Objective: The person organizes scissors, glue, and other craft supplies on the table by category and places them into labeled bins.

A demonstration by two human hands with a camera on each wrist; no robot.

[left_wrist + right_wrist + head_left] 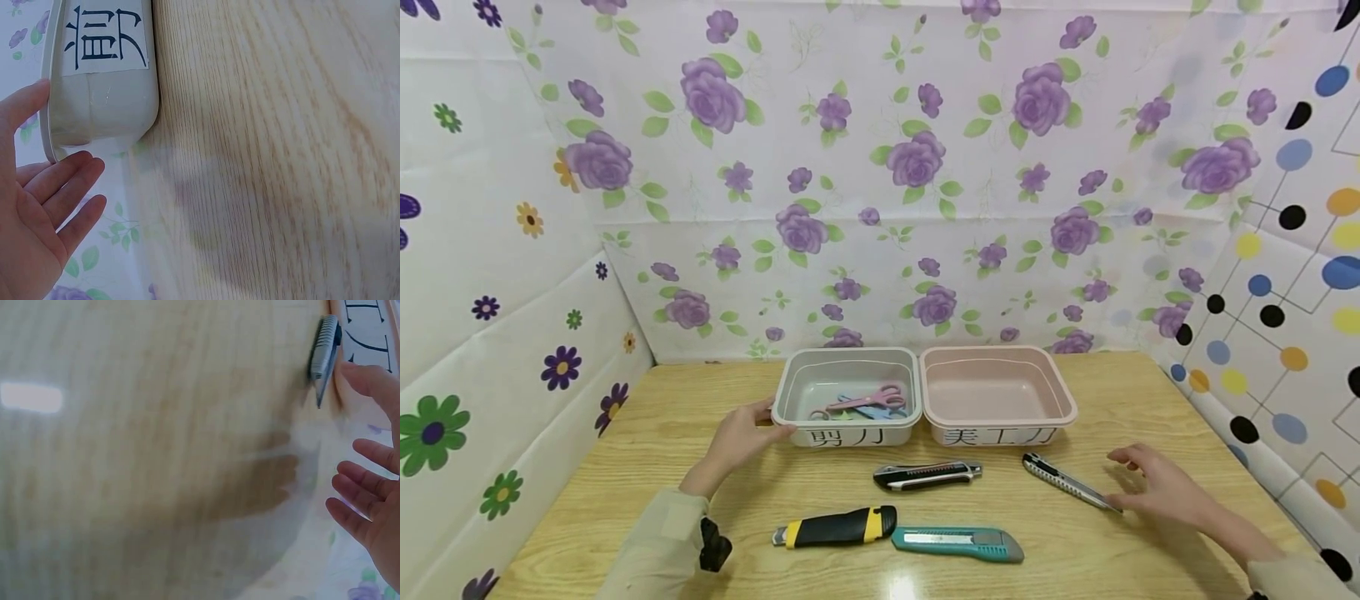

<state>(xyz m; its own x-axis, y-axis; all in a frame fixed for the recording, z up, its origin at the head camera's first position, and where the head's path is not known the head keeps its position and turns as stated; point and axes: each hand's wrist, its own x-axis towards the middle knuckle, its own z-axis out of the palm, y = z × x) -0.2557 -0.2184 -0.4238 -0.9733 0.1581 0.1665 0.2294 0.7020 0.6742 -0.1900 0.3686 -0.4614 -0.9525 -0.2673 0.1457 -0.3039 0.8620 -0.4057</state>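
Observation:
My left hand (pixel 743 440) rests at the left front corner of a grey plastic box (pixel 850 353). In the left wrist view its thumb touches the rim, and the other loosely extended fingers lie by the box's end wall. Pink scissors (pixel 865 398) and blue scissors (pixel 872 410) lie inside that box. My right hand (pixel 1165 492) is spread beside a silver utility knife (pixel 1067 482), thumb right at the knife's near end. In the right wrist view the knife (pixel 325 347) lies just left of the thumb, and the fingers are apart with nothing between them.
A pink plastic box (pixel 998 398) with a labelled front adjoins the grey one. Nearer lie a black-and-white utility knife (pixel 927 475), a yellow-and-black one (pixel 835 529) and a teal one (pixel 958 543), on a wooden table (pixel 715 567). Patterned cloth walls (pixel 917 208) enclose the back and sides.

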